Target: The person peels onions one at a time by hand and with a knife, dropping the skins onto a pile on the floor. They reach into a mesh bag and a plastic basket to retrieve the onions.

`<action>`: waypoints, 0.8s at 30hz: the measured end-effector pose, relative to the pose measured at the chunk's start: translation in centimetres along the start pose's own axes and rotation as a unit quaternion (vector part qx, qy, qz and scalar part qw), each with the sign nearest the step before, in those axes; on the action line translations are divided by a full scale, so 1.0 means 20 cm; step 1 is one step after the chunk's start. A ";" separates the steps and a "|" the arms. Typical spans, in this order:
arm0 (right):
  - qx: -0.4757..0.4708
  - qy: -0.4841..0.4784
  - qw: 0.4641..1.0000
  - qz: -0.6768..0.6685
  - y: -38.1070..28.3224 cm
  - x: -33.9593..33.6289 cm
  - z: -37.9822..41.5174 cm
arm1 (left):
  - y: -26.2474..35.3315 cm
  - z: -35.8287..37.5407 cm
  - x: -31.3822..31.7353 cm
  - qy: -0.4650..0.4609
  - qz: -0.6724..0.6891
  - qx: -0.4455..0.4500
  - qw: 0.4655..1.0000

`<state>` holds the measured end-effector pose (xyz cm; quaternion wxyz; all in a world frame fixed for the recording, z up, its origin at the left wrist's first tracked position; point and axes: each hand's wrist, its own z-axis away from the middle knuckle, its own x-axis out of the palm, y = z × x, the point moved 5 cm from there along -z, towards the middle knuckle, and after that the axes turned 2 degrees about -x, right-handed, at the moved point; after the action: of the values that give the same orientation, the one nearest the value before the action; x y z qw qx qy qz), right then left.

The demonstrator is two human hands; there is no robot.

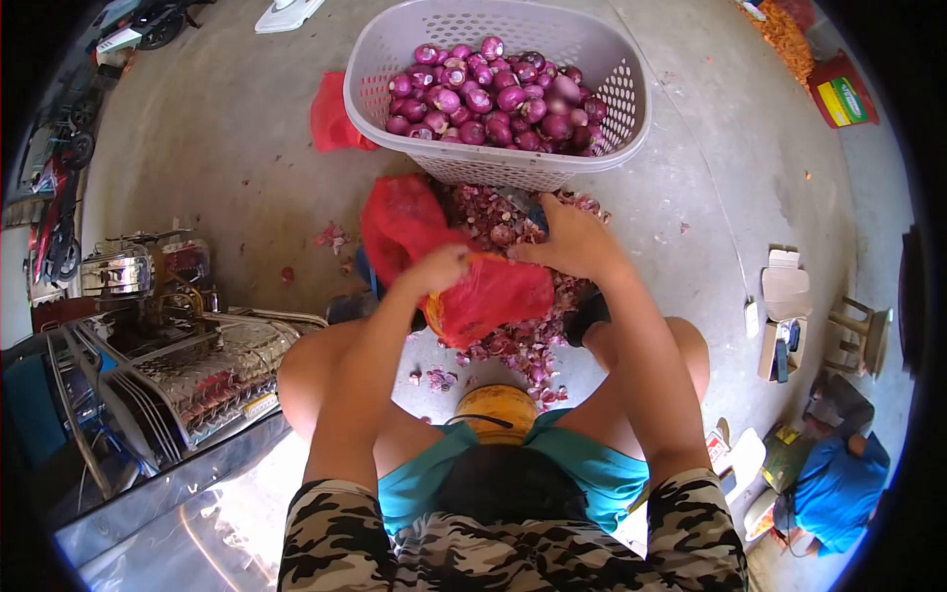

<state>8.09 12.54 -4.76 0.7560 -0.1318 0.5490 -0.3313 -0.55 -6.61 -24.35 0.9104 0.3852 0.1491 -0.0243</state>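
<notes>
My left hand [436, 270] is closed on the edge of a red plastic bag [488, 296] that hangs in front of me over a heap of purple onion peels [513, 340]. My right hand [567, 242] rests palm down on the pile of onions and peels [493, 212] at the other edge of the bag; whether it grips the bag or an onion is hidden. Just beyond stands a grey plastic laundry basket [612, 109] filled with several peeled red onions [498, 94].
A second red bag [330, 123] lies left of the basket on the concrete floor. A yellow stool [496, 407] sits between my knees. A shiny metal vehicle part [187, 370] stands at my left. Cardboard boxes [784, 306] and a blue cloth [838, 488] lie at the right.
</notes>
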 end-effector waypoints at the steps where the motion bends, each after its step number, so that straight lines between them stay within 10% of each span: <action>1: -0.012 0.016 1.000 0.008 0.00 0.01 0.01 | 0.14 0.08 -0.12 0.018 0.126 -0.019 0.992; 4: -0.033 0.060 0.998 0.008 0.01 0.06 0.00 | 0.38 0.22 -0.39 0.069 0.399 -0.012 0.914; 10: 0.003 0.141 0.990 -0.013 -0.03 0.15 -0.12 | 0.51 0.35 -0.58 -0.024 0.445 -0.029 0.895; 12: 0.001 0.130 0.985 -0.116 0.08 0.27 -0.23 | 0.58 0.42 -0.70 0.163 0.182 0.018 0.969; 14: -0.019 0.175 0.966 -0.191 0.06 0.28 -0.24 | 0.74 0.62 -0.74 0.349 -0.175 -0.018 0.920; 17: -0.039 0.178 0.924 -0.335 0.03 0.28 -0.24 | 1.00 0.84 -0.46 0.346 -0.343 0.046 0.872; 24: 0.041 0.104 0.728 -0.676 -0.10 0.28 -0.14 | 0.58 0.70 -0.73 0.377 -0.268 0.027 0.886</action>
<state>5.75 7.94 -8.86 0.2747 -0.4020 0.3753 -0.7887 -9.09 -9.45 -2.87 0.7336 0.3354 0.5779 -0.1239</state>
